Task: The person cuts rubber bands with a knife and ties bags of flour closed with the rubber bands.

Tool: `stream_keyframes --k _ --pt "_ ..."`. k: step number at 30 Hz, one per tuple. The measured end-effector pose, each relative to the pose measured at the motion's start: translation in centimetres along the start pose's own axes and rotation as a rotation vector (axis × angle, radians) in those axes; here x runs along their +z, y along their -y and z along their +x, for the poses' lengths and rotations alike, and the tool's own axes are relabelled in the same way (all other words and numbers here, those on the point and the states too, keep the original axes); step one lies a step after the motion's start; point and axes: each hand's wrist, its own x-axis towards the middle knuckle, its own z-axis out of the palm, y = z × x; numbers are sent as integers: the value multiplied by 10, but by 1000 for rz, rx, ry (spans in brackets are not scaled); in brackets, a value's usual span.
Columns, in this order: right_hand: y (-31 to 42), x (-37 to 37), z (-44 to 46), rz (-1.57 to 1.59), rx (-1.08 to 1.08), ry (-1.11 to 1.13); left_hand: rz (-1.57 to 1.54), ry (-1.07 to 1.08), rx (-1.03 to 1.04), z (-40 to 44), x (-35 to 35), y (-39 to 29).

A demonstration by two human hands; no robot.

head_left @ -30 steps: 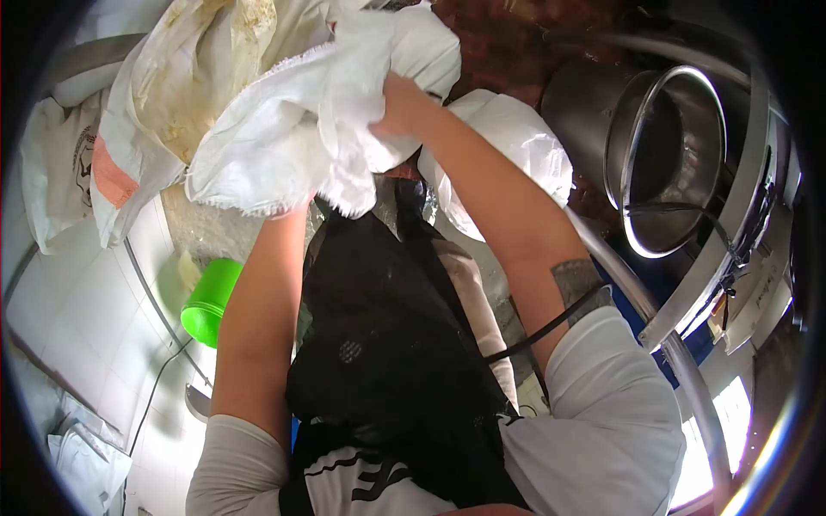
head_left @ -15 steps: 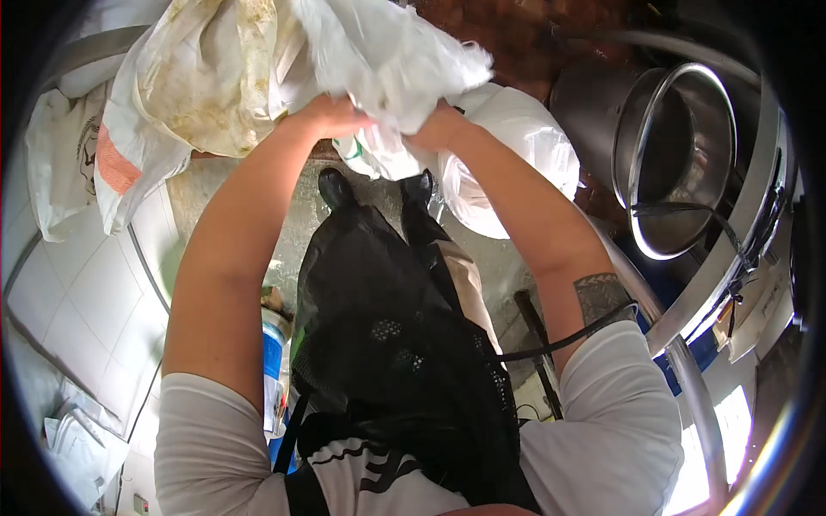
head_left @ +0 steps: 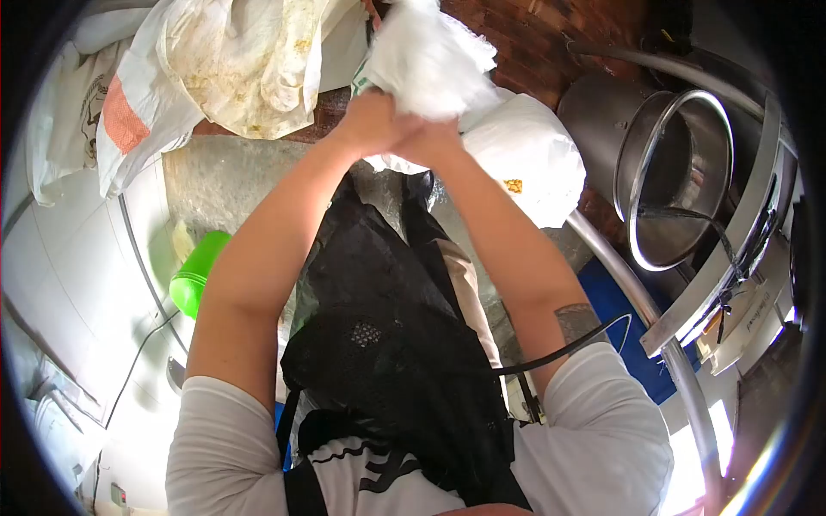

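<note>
head view has my left hand (head_left: 370, 123) and right hand (head_left: 433, 142) curled closed, side by side, around the near end of a blurred white sack (head_left: 426, 64), which spreads beyond them, beside a plump white bag (head_left: 535, 159).

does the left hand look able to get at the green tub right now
Probably, once freed: the left hand grips a white sack. The green tub sits to the left of the left arm, with no other thing seen blocking it, though its depth is hard to judge.
</note>
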Motion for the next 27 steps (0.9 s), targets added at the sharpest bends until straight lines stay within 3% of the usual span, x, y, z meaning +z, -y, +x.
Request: stream_keyframes --k 1,2,3,4,5,6,8,10,11,13,14,17,18,22,23,25,26,27 --pt "-14 36 0 103 -47 -94 110 -34 316 -10 -1 -7" --pt "2 30 4 262 208 -53 111 -37 314 -15 -9 -7" --pt "-1 36 9 265 203 -55 -76 115 207 -20 -24 -5" --pt "-5 43 16 387 336 -157 -264 268 98 -20 -39 -5" --pt "-12 49 15 343 311 -297 -366 427 -286 -12 -52 -6" --pt "-14 49 15 291 289 -437 -382 373 -344 -7 -48 13" --pt "-18 55 17 239 251 -495 -400 324 -402 8 -27 42" --pt "-24 60 15 183 210 -547 -990 -32 -619 24 -8 50" --pt "-28 62 14 224 229 -562 -993 -31 -622 31 -5 55" --pt "-34 65 15 258 253 -578 -302 -239 -317 47 -3 60" --pt "-36 68 15 267 236 -565 -310 -234 -322 53 2 63" --pt "-37 62 13 295 167 -562 394 -149 -28 64 9 71" --pt "-35 55 16 320 109 -583 460 91 -131 65 -11 50" --pt "-18 20 19 264 130 -512 495 46 -103 51 -11 66" --pt "-14 8 22 87 116 -452 255 -159 -146 38 1 77" --pt "-2 -16 36 -84 101 -399 307 -332 -31 0 32 125" --pt "3 -29 49 -62 347 -169 451 -159 127 -27 7 120" --pt "16 -49 54 -93 409 -9 284 172 -230 -46 -17 73"
